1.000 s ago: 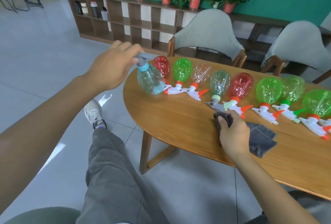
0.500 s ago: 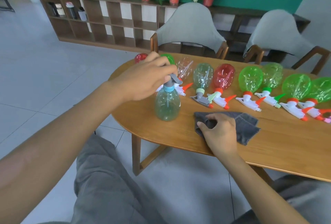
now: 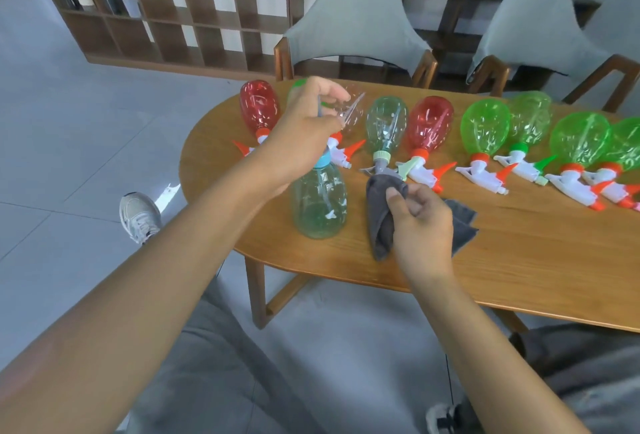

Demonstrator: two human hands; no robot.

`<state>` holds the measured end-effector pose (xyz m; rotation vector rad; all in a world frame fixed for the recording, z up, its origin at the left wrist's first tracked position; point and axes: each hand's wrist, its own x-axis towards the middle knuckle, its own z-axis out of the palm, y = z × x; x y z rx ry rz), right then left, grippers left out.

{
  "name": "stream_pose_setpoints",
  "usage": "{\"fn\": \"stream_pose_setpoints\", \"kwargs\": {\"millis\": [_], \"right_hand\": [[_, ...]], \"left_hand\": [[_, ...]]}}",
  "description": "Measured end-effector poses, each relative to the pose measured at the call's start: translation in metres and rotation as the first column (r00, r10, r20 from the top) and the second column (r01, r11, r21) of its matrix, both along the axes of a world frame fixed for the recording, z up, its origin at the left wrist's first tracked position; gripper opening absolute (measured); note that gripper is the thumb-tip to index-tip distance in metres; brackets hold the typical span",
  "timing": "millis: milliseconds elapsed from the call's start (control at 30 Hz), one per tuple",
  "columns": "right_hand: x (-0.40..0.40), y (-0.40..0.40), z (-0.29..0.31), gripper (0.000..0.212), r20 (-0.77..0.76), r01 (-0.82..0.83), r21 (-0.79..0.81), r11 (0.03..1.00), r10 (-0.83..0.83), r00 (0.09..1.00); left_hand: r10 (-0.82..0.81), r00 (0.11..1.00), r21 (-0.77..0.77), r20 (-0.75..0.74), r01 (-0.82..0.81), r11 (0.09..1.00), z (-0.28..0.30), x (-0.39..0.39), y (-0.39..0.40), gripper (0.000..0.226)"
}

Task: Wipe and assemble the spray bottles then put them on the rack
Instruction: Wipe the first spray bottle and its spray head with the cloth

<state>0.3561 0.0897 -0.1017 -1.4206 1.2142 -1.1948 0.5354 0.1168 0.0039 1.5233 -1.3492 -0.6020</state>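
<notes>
Steadying the pale blue-green spray bottle [image 3: 320, 206] upright near the table's [image 3: 519, 260] front edge, I am gripping its spray head with my left hand [image 3: 304, 142], fingers curled round the top. My right hand [image 3: 420, 222] is pinching the grey cloth [image 3: 379, 222] just beside it, thumb pressing into the folds. I judge the wiping step is about to begin: next I should be bringing the cloth against the bottle's side while holding it firm.
</notes>
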Motion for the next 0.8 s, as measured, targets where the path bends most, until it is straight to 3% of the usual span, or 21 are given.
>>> {"fn": "stream_pose_setpoints", "kwargs": {"millis": [133, 333, 467, 667, 800], "right_hand": [[0.009, 0.004, 0.005, 0.013, 0.075, -0.030, -0.028, 0.999, 0.032, 0.997], [0.027, 0.009, 0.007, 0.021, 0.037, -0.056, -0.080, 0.995, 0.059, 0.998], [0.041, 0.021, 0.009, 0.013, 0.020, -0.107, -0.189, 0.976, 0.112, 0.993], [0.054, 0.036, -0.001, 0.030, -0.094, 0.000, -0.419, 0.908, -0.043, 0.995], [0.056, 0.040, -0.008, 0.037, -0.200, -0.049, -0.587, 0.808, -0.086, 0.976]], "left_hand": [[0.132, 0.980, -0.029, -0.149, -0.138, 0.990, 0.009, -0.008, -0.009, 0.011], [0.172, 0.985, -0.089, -0.012, -0.173, 0.981, -0.002, -0.012, -0.019, 0.016], [0.173, 0.980, -0.082, 0.101, -0.165, 0.983, 0.000, -0.006, -0.023, 0.021], [0.172, 0.973, -0.084, 0.156, -0.160, 0.983, -0.001, -0.006, -0.022, 0.021], [0.158, 0.979, -0.078, 0.126, -0.149, 0.986, -0.002, -0.005, -0.021, 0.019]]}}
